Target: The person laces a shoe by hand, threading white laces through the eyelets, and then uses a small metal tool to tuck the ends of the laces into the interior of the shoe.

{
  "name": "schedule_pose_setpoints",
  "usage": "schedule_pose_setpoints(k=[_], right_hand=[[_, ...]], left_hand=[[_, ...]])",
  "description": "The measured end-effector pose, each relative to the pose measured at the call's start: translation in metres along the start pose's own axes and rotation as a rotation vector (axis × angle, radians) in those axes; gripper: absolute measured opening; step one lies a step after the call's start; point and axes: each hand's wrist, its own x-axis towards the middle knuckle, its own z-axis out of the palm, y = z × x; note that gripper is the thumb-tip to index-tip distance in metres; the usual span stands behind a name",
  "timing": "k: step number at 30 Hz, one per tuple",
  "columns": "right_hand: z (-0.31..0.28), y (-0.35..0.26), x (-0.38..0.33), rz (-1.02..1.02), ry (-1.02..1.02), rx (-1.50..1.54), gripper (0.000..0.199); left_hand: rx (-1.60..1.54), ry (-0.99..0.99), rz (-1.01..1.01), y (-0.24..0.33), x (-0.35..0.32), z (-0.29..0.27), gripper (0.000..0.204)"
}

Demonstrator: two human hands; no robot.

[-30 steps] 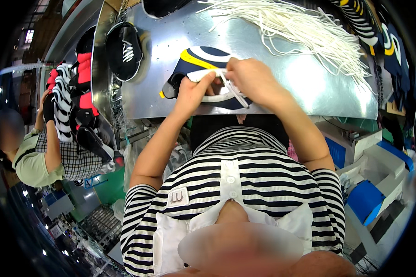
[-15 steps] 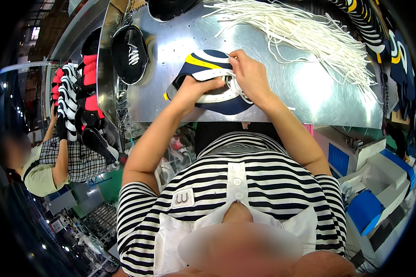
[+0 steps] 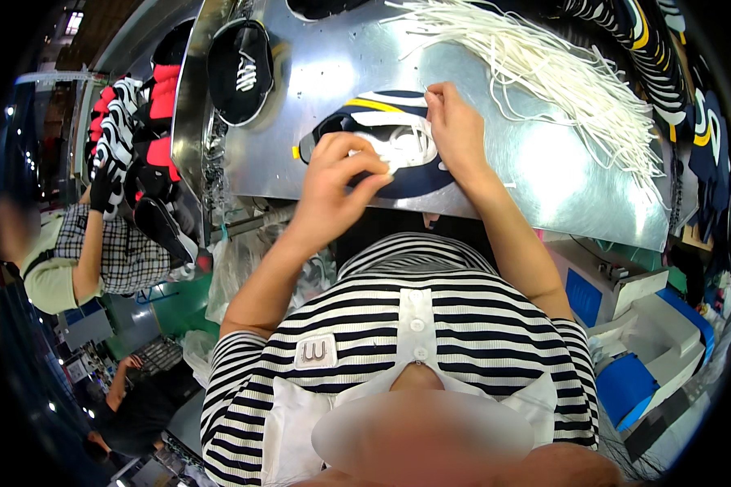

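Observation:
A navy, white and yellow shoe upper (image 3: 414, 188) lies on its side on the metal table in front of me, its opening to the left. White shoelace (image 3: 418, 144) loops across its eyelet area. My left hand (image 3: 341, 178) is over the near left part of the upper, thumb and forefinger pinched on a white end of the shoelace. At the upper's right end, my right hand (image 3: 456, 130) is closed, thumb against forefinger beyond the far edge. What its fingertips hold is too small to make out.
A big pile of white laces (image 3: 544, 81) covers the table's far right. A black laced shoe upper (image 3: 240, 73) lies far left. Stacked uppers (image 3: 650, 65) stand beyond the right edge. A co-worker (image 3: 89, 252) handles red, black and white uppers at left; another person (image 3: 150, 418) is lower left.
My left hand has come out of the upper's opening toward me and now pinches a lace end. The right hand has shifted slightly right. The co-worker's gloved hand has moved.

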Motion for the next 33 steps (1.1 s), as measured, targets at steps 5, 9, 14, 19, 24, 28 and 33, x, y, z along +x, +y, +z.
schedule_pose_setpoints(k=[5,9,14,19,24,28,33], right_hand=[[-0.012,0.004,-0.009,0.069,-0.028,0.458,0.019],[-0.034,-0.021,-0.039,0.078,-0.153,0.452,0.019],[-0.032,-0.015,-0.075,-0.012,-0.274,0.333,0.019],[-0.033,-0.016,-0.078,0.066,-0.342,0.252,0.015],[-0.032,-0.018,-0.072,0.09,-0.398,0.184,0.014],[-0.026,-0.021,-0.07,0.146,-0.415,0.139,0.014],[-0.005,-0.024,-0.061,0.217,-0.357,0.217,0.017]], left_hand=[[0.19,0.078,0.024,-0.007,-0.001,0.035,0.012],[0.125,0.075,-0.07,-0.017,0.002,0.039,0.017],[0.079,0.06,-0.299,-0.014,0.007,0.037,0.027],[0.106,-0.056,-0.276,-0.02,0.009,0.032,0.027],[0.035,-0.037,-0.216,-0.022,0.009,0.033,0.022],[0.007,-0.002,-0.099,-0.022,0.003,0.038,0.017],[-0.053,-0.068,-0.061,-0.023,0.002,0.036,0.02]])
